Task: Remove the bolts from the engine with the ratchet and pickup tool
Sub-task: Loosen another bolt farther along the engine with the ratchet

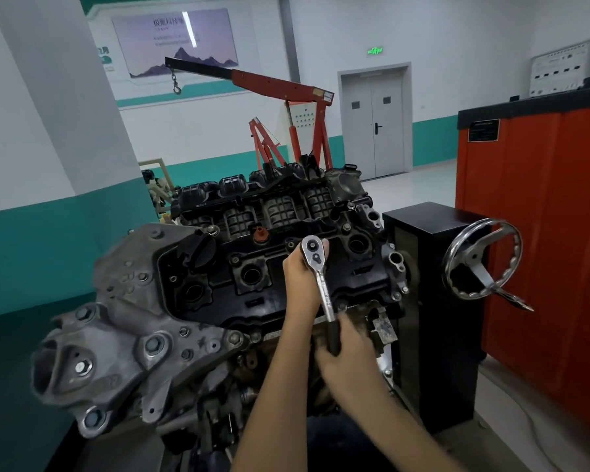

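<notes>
Ratchet point(323, 284) — handle in right hand point(349, 347)

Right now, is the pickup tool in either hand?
No: the left hand holds the ratchet by its head and the right hand grips its handle.

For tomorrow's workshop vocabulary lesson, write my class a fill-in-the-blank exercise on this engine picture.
1. The right hand grips the ____ handle of the ratchet.
2. The left hand steadies the ____ of the ratchet.
3. A chain and ____ hang from the boom of the engine hoist.
Missing words: black; head; hook.
</notes>
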Motion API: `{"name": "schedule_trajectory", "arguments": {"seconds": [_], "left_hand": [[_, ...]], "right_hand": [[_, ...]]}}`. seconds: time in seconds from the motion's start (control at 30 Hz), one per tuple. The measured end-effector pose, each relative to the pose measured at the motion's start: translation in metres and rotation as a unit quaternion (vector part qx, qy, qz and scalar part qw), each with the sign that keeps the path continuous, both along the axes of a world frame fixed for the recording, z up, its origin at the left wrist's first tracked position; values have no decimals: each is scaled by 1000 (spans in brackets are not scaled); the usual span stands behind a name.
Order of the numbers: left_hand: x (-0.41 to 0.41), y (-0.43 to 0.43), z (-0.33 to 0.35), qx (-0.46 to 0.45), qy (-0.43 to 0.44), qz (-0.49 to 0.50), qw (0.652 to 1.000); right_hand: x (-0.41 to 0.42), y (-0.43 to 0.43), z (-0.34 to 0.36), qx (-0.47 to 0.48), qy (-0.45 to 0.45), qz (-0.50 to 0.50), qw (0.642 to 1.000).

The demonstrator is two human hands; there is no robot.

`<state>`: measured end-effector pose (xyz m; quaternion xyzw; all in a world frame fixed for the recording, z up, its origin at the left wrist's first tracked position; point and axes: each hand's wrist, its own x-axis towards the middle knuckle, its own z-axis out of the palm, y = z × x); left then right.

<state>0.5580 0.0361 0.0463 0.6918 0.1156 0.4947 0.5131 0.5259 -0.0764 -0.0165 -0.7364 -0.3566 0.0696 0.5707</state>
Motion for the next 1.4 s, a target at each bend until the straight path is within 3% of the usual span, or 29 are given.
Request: {"name": "schedule_trajectory", "arguments": {"seconds": [0.1, 0.23, 0.3, 0.37, 0.43, 0.5, 0.53, 0.63, 0.7, 0.8, 0.9, 1.0, 1.1, 1.17, 1.23, 1.3, 1.37, 1.4], "left_hand": [[-4, 5, 1, -8, 15, -2, 1000], [-5, 8, 4, 36, 30, -29, 998], [-4, 5, 6, 58, 40, -16, 997], [-3, 5, 6, 60, 44, -9, 997], [-3, 7, 4, 44, 44, -10, 998], [-4, 7, 3, 24, 33, -4, 999], [-4, 6, 2, 24, 27, -1, 999], [-1, -3, 2, 33, 7, 6, 999], [2, -5, 3, 32, -1, 17, 999], [1, 0, 6, 48, 17, 34, 998], [-3, 5, 6, 61, 36, 21, 997], [-3, 3, 6, 64, 45, -6, 997], [-4, 0, 8, 65, 46, -6, 997], [-6, 2, 7, 50, 38, -6, 998], [-9, 5, 4, 18, 27, -8, 999], [-9, 3, 2, 8, 21, -13, 1000], [-7, -2, 1, 1, 18, -14, 1000], [-5, -5, 1, -6, 13, -9, 1000]], "right_hand": [[-8, 8, 2, 10, 11, 11, 1000], [56, -43, 32, -109, -128, 53, 984], [95, -61, 61, -209, -248, 41, 945], [121, -62, 88, -292, -384, -5, 876], [127, -55, 100, -299, -442, -36, 845], [118, -52, 86, -279, -422, -63, 860], [108, -53, 71, -252, -379, -71, 888], [54, -45, 21, -98, -149, -29, 984], [19, -20, 2, -8, -48, -21, 999], [-11, 12, -5, 48, 22, -13, 999], [7, -2, 1, 1, -16, 10, 1000], [64, -45, 27, -111, -154, 49, 981], [121, -64, 76, -257, -333, 24, 907], [132, -58, 99, -298, -426, -6, 854], [126, -53, 96, -294, -450, -44, 842], [105, -54, 69, -247, -367, -62, 895], [66, -49, 34, -150, -199, -30, 968], [46, -41, 19, -99, -134, -15, 986]]}}
